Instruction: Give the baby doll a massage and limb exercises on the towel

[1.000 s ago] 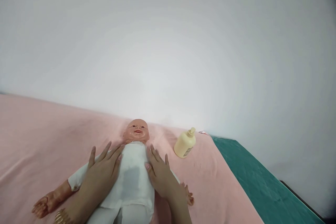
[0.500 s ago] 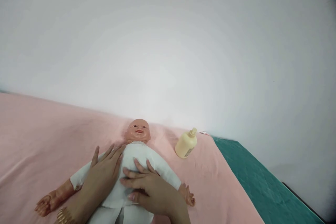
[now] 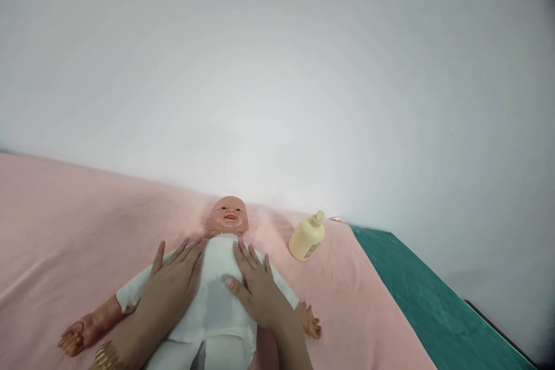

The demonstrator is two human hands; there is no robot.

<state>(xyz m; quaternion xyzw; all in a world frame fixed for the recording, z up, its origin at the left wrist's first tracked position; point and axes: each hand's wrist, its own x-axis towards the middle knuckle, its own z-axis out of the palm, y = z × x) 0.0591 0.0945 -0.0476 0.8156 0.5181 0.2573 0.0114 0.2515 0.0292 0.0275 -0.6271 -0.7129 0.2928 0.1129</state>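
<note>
– Behind the work area, a plain white wall (image 3: 269, 81); below, a pink sheet (image 3: 368, 324) over a green surface (image 3: 416, 277). Location of the baby doll (image 3: 228, 218)?

– On the pink sheet, face up, head toward the wall, arms extended outward. Dressed in a white long-sleeved top (image 3: 221, 272) and white trousers (image 3: 225, 351).

– State of the left hand (image 3: 171, 286)?

– Palm down on the side of the chest, near the shoulder, fingers fanned, nothing pinched. Fitted at the wrist with a gold-coloured bracelet (image 3: 107, 355).

– And of the right hand (image 3: 258, 295)?

– Flat on the opposite side of the chest, thumb angled inward, little finger apart from the others, nothing gripped.

– Adjacent items?

– To the right of the head, a pale yellow pump bottle (image 3: 307, 240), upright, apart from both hands.
</note>
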